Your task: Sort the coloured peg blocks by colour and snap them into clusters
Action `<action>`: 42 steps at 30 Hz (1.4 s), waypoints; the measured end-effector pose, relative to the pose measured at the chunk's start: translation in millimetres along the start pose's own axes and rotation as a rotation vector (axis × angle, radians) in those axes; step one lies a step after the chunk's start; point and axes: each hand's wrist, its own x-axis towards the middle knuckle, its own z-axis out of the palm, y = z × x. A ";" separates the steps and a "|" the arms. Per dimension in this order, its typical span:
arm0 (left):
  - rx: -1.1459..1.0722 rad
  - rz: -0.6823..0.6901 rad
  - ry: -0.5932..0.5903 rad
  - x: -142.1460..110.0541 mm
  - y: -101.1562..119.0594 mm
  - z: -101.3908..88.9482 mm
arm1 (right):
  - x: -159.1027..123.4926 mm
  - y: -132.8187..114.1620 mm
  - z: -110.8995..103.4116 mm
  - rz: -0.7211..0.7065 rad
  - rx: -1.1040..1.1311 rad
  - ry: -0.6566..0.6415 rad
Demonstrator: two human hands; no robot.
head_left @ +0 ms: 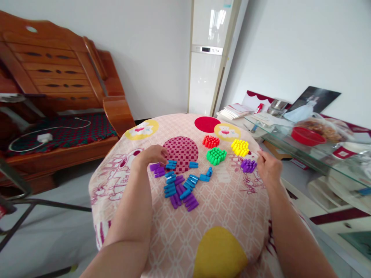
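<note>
One head-worn camera looked forward and down from close above the near side of a round, pink-patterned, cloth-covered table [228, 204]. Its wide view stretched from a carved brown wooden bench [55, 69] at left, past a tall glossy white cabinet [204, 81] farther back, to a clear glass shelf [279, 130] at right.

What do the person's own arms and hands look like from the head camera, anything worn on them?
The left hand and right hand are ungloved. Both forearms are bare, with no sleeve, watch, bracelet or cable in view, and no markings stand out. The fingers are too small here to rule out a ring.
</note>
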 end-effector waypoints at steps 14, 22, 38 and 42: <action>-0.147 -0.103 -0.167 -3.1 -28.7 6.1 | -20.5 -62.5 -2.8 -0.209 0.398 0.058; -0.575 0.312 0.045 -7.8 57.9 6.1 | -40.1 -112.3 -12.8 -0.114 0.740 -0.303; -0.531 0.581 0.150 -2.7 145.2 64.0 | -22.1 -79.4 -5.3 0.213 0.873 -0.356; -0.522 0.493 0.241 0.5 122.2 41.6 | -7.2 -51.7 -5.8 0.217 0.254 -0.219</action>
